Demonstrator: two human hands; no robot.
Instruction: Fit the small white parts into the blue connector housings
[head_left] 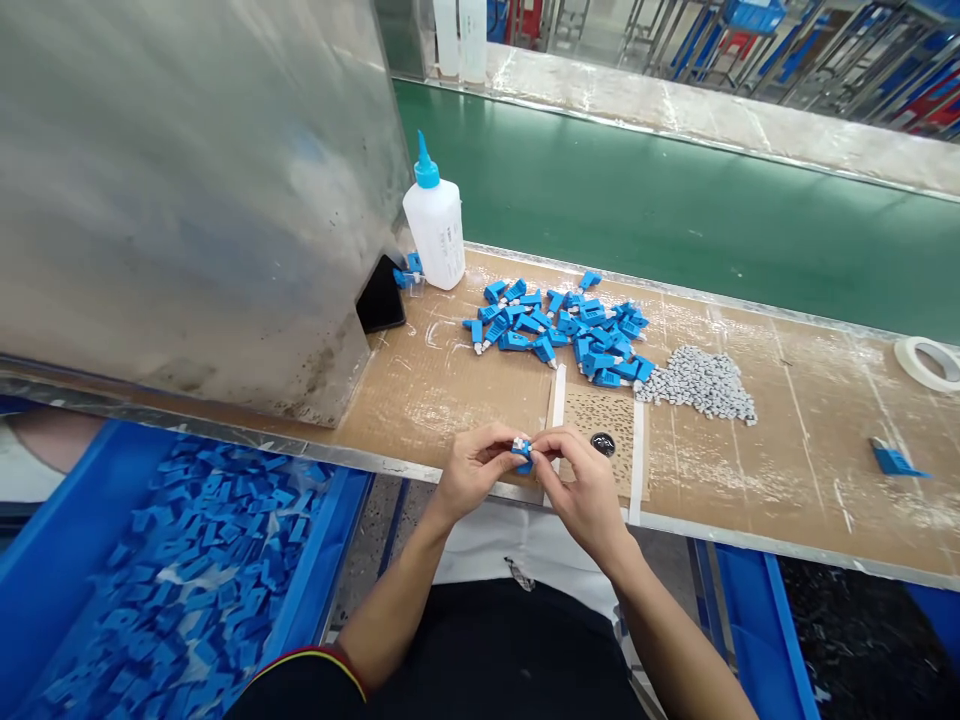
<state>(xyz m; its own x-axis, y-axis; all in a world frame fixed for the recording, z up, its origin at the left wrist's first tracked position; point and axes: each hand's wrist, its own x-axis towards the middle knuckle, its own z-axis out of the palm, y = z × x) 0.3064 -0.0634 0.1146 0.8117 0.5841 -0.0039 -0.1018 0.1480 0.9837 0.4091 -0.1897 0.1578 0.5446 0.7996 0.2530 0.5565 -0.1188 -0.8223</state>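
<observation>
- While both my hands meet at the near edge of the bench [465,380], my left hand [471,468] and right hand [585,490] pinch one small blue part [523,450] between the fingers [501,440], clenched on it from either side.
- At about 12 o'clock from that part lies a loose pile of blue parts [562,330] on the bench; just beside it at 3 o'clock sits a heap of small grey pieces [697,385], the two heaps touching at their edges.
- At 11 o'clock stands a white squeeze bottle [435,235] with a blue nozzle, upright, close to the metal housing [187,190]; I cannot tell how full it is.
- Down at 8 o'clock, below the bench, a blue bin [67,530] holds many blue parts heaped together.
- At 4 o'clock another blue bin [757,620] shows only dark contents that I cannot make out.
- Far out at 2 o'clock a roll of tape [928,362] lies flat.
</observation>
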